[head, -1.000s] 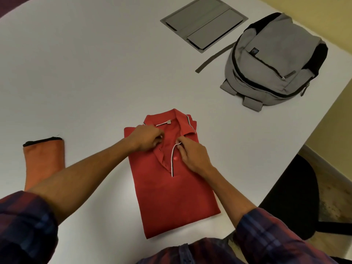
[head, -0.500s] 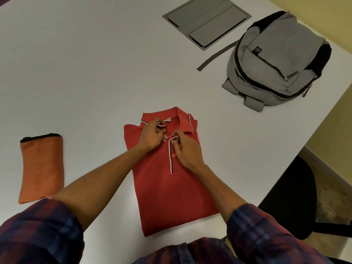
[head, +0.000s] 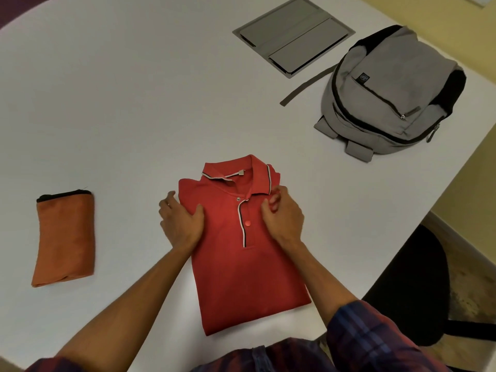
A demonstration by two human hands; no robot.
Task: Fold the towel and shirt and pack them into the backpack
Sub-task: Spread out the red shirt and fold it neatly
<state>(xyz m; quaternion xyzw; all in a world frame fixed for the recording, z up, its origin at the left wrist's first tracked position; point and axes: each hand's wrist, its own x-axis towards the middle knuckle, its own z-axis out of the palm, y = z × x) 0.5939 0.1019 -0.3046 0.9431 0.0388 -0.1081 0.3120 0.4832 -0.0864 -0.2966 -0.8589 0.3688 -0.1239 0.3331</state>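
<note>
We are standing at a white table [head: 134, 103] that is filling most of the view. The grey backpack [head: 389, 98] is lying flat at the far right, zipped, with a strap [head: 306, 85] trailing left toward a grey hatch [head: 294, 36] set in the tabletop. The red shirt [head: 241, 264] is lying folded in the near middle, collar pointing far, placket and buttons facing up. The orange towel [head: 64, 237] is sitting folded at the near left, well apart from the shirt. A black chair [head: 410, 285] is showing off the near right edge. Our left hand [head: 181, 220] is gripping the shirt's left edge, thumb on top and fingers curling round the side. Our right hand [head: 283, 217] is resting on the shirt just right of the placket, fingers bending at its right edge; we cannot tell whether it is gripping the cloth
</note>
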